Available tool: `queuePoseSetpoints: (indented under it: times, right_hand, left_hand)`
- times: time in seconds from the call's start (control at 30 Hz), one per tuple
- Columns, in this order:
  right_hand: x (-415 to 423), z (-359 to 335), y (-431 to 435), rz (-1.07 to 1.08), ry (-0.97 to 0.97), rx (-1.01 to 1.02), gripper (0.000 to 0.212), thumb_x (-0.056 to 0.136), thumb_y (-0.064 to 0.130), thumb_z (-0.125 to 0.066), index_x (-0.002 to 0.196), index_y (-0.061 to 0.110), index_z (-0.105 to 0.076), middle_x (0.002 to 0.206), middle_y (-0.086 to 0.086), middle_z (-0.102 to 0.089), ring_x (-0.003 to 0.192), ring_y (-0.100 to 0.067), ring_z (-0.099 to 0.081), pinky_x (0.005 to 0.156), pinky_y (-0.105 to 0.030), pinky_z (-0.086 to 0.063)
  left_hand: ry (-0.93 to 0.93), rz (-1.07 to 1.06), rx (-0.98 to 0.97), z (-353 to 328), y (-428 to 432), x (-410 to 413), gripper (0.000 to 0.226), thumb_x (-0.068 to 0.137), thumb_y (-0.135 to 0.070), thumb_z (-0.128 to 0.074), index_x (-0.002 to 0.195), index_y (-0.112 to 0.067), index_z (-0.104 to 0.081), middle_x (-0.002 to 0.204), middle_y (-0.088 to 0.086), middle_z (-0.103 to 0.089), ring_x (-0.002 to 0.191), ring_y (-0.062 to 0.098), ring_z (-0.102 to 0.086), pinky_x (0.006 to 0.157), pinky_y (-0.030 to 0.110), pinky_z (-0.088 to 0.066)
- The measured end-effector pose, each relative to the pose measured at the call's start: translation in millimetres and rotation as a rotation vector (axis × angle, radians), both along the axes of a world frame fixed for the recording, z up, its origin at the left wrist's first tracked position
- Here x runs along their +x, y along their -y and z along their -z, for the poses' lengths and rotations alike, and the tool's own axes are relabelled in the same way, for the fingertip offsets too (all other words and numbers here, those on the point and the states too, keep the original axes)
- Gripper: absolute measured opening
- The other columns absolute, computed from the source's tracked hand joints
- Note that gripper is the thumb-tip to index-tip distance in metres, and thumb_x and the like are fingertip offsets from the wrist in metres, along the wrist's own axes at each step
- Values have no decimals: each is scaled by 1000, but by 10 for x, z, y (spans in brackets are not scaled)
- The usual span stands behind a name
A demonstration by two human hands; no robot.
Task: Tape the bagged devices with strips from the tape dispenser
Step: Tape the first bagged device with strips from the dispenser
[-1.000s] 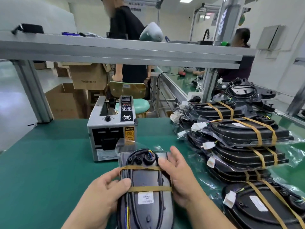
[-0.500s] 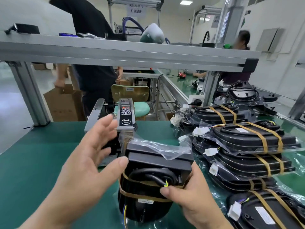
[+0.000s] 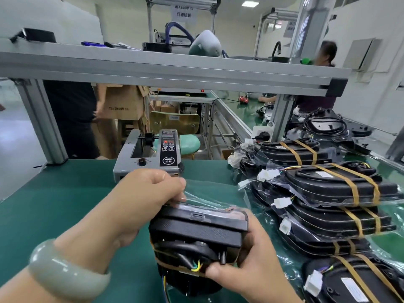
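Black bagged device, hard plastic with a coiled cable at its near end: no longer flat on the green bench mat as it was a second ago. You now hold it tipped up on end, off the mat, just in front of the grey box-shaped tape dispenser. Two brown tape bands already circle the cable end. Your right hand grips the lower right side, thumb pressed on the taped end. Your left hand, open and reaching toward the dispenser half a second ago, is now curled at the device's top left corner and pinches the loose clear bag flap. Whether a fresh strip sits in that pinch, I cannot tell. Judgement: body taping looks done; you are on the bag mouth, folding it down for a closing strip. To your right, well apart, sits the stack of taped bagged devices, likely where this one goes next.
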State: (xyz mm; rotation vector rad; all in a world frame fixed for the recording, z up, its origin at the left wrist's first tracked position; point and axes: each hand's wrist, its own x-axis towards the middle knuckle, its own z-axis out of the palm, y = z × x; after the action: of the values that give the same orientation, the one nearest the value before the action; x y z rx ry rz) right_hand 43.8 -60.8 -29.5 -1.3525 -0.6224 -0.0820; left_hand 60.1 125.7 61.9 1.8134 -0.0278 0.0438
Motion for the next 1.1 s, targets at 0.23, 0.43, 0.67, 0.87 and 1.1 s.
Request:
queuePoseSetpoints:
  times: [0.23, 0.43, 0.67, 0.87, 1.1]
  right_hand:
    - [49, -93, 26, 140, 448, -212, 104, 72, 28, -83, 150, 31, -14, 148, 7, -40, 126, -18, -52, 100, -35, -47]
    - [-25, -88, 90, 159, 216, -224, 79, 55, 31, -92, 120, 37, -47, 119, 8, -65, 101, -15, -68, 81, -27, -56]
    - [-124, -155, 151, 222, 131, -195, 70, 39, 36, -97, 99, 41, -61, 112, 8, -70, 93, -17, -71, 73, -35, -60]
    - [-57, -146, 155, 576, 237, -372, 81, 32, 24, -96, 98, 51, -57, 84, 30, -68, 71, 9, -65, 64, 1, -43]
    - [-37, -33, 64, 645, 215, -349, 81, 38, 11, -93, 98, 52, -56, 80, 26, -69, 67, 5, -66, 63, -1, -45]
  left_hand:
    - [-187, 40, -24, -30, 51, 73, 15, 80, -2, -65, 87, -15, -65, 89, 11, -75, 61, 14, -60, 57, 23, -45]
    - [-193, 81, -113, 8, 55, 34, 21, 61, -15, -65, 82, -13, -66, 80, 7, -75, 58, 12, -60, 61, 24, -45]
    - [-167, 17, -406, 140, 69, 21, 34, 67, -49, -70, 79, -17, -70, 76, 0, -72, 66, 14, -63, 65, 30, -45]
    - [-386, -385, -698, 589, -306, 186, 7, 88, -21, -65, 90, -15, -65, 58, -3, -67, 44, 6, -59, 50, 22, -44]
    - [-401, -469, -714, 717, -507, 334, 8, 88, -16, -66, 82, -14, -62, 48, -4, -60, 35, 3, -52, 36, 14, -42]
